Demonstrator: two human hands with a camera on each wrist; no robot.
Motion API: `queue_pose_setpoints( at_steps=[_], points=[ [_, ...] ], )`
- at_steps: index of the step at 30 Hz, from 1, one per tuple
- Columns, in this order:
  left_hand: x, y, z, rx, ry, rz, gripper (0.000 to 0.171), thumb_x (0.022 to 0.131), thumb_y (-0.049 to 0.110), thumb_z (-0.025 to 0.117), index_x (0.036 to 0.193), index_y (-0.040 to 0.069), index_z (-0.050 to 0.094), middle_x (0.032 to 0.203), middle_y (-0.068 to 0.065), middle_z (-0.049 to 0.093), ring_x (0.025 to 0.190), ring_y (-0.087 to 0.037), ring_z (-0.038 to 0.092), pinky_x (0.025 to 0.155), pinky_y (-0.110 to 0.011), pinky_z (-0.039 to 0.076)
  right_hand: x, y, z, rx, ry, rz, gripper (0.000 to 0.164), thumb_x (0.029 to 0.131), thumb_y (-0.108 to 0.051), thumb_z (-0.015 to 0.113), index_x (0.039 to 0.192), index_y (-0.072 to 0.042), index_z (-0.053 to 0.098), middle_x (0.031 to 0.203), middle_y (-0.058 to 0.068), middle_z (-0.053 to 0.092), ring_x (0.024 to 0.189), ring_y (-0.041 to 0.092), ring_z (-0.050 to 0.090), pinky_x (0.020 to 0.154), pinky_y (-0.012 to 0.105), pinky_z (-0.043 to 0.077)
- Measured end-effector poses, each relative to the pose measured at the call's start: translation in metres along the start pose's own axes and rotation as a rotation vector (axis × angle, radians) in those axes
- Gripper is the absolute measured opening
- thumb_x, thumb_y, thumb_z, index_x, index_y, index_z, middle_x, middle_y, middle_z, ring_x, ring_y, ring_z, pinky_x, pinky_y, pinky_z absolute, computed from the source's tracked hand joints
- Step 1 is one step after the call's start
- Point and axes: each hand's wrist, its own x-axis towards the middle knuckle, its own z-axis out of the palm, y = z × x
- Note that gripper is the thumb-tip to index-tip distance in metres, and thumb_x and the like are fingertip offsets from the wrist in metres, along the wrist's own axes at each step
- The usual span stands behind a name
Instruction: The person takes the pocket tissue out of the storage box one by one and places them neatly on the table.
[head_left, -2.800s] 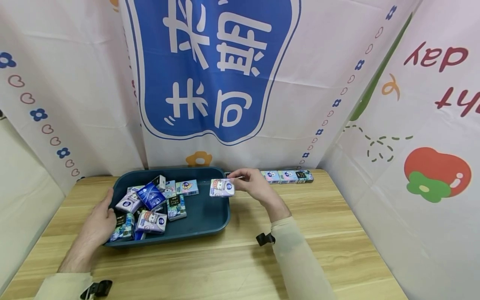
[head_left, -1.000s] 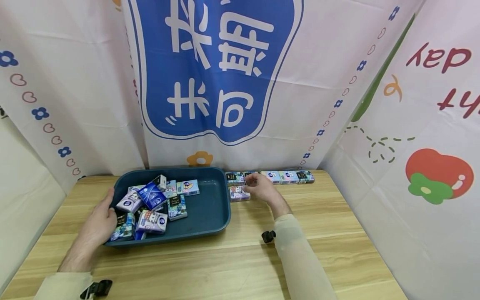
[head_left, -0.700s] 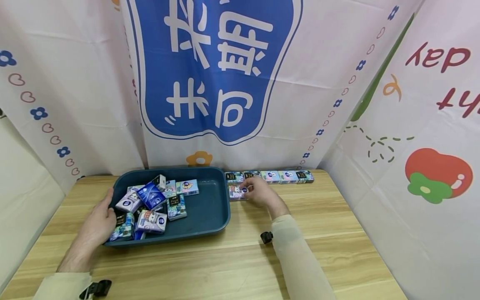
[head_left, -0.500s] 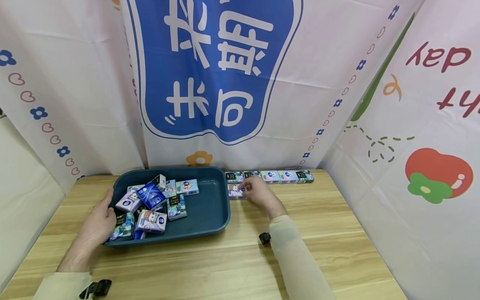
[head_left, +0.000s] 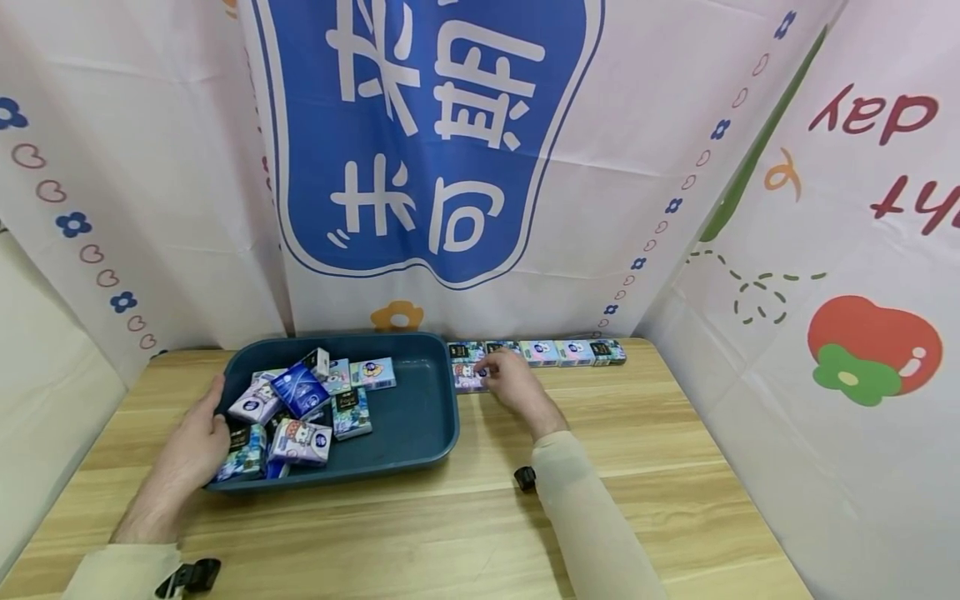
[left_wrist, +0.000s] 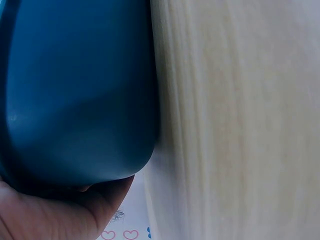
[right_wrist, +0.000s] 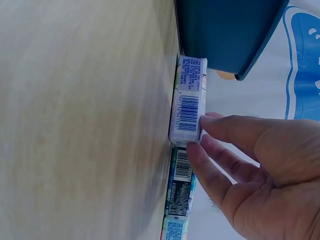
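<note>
My left hand [head_left: 191,437] grips the left end of a dark teal plastic tray [head_left: 416,429], thumb over the rim; the left wrist view shows the hand [left_wrist: 60,212] against the tray's outer end [left_wrist: 85,100]. Several small tissue packs, blue, lilac and dark floral, lie jumbled in the tray's left half. Just right of the tray, my right hand [head_left: 516,387] pinches the right end of a lilac tissue pack [head_left: 468,379], which lies in front of a dark floral pack. In the right wrist view, thumb and fingertips touch that pack's [right_wrist: 189,107] corner beside its barcode.
Along the table's back edge runs a row of tissue packs [head_left: 542,353], dark floral at both ends and pale blue between. Behind the wooden table [head_left: 465,533] hangs a printed curtain [head_left: 405,167]; another wall [head_left: 825,400] stands at the right.
The right hand has brought the lilac pack from above the tray's right side down to the table, then slid it back and slightly left against the row. The left hand stays at the tray.
</note>
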Motion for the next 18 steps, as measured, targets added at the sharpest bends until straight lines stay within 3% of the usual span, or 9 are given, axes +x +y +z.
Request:
queue_pose_setpoints(
  at_steps=[3, 9, 18],
  points=[
    [-0.001, -0.001, -0.001, 0.001, 0.000, -0.001, 0.063, 0.111, 0.013, 0.017, 0.166, 0.009, -0.014, 0.170, -0.037, -0.007, 0.155, -0.066, 0.001, 0.123, -0.081, 0.008, 0.000, -0.002, -0.001, 0.023, -0.005, 0.020, 0.027, 0.096, -0.002, 0.071, 0.120, -0.013, 0.078, 0.129, 0.010, 0.067, 0.116, 0.026, 0.065, 0.103, 0.043, 0.060],
    [-0.001, -0.001, -0.001, 0.004, 0.002, -0.002, 0.063, 0.111, 0.013, 0.017, 0.166, 0.009, -0.014, 0.169, -0.039, -0.006, 0.154, -0.066, 0.002, 0.123, -0.081, 0.008, -0.004, -0.010, -0.011, 0.108, 0.043, 0.063, 0.026, 0.101, -0.010, 0.068, 0.126, -0.010, 0.074, 0.131, 0.010, 0.065, 0.116, 0.026, 0.067, 0.094, 0.039, 0.063],
    [-0.001, 0.001, -0.001, 0.008, 0.002, 0.004, 0.063, 0.111, 0.013, 0.017, 0.166, 0.008, -0.013, 0.170, -0.038, -0.006, 0.154, -0.066, 0.002, 0.123, -0.081, 0.009, -0.010, -0.036, -0.022, 0.163, 0.100, -0.014, 0.034, 0.102, -0.021, 0.070, 0.134, -0.010, 0.071, 0.141, 0.010, 0.066, 0.128, 0.033, 0.067, 0.105, 0.046, 0.061]
  ],
)
